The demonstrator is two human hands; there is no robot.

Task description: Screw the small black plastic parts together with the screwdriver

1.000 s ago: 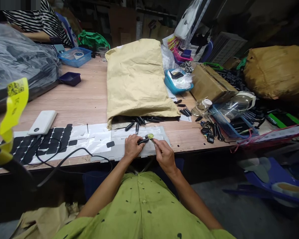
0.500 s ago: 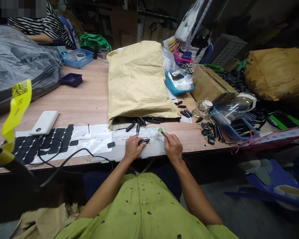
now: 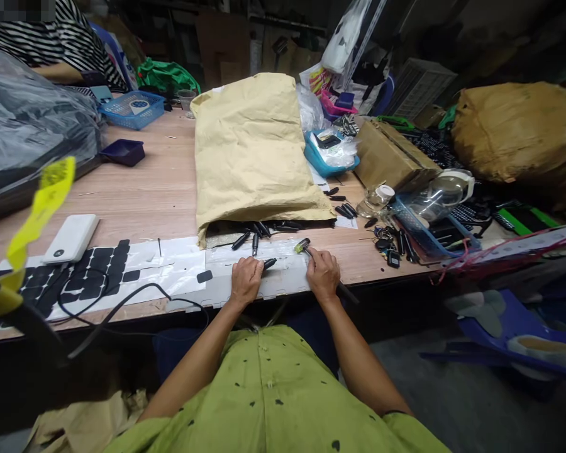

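Observation:
My left hand [image 3: 245,281] is closed on a small black elongated part [image 3: 268,263] at the near edge of the wooden table [image 3: 151,195]. My right hand [image 3: 322,274] is closed on a thin tool [image 3: 304,246] with a yellow-green tip and a dark handle that sticks out behind the hand over the table edge. The tool's tip rests on a white sheet [image 3: 264,264] lying under both hands. Several more black parts [image 3: 259,231] lie loose just beyond, at the open mouth of a big tan paper sack [image 3: 249,145].
Left on the white sheet are black pads [image 3: 89,277], a black cable [image 3: 122,302] and a white power bank [image 3: 70,238]. Blue baskets [image 3: 330,154], a cardboard box [image 3: 387,154] and black key fobs [image 3: 389,242] crowd the right. A person in stripes [image 3: 51,44] sits far left by a blue basket [image 3: 131,108].
My right hand drew the yellow-tipped tool away from the black part, moving right and a little farther out. My left hand stayed put with the part. The view shifted slightly.

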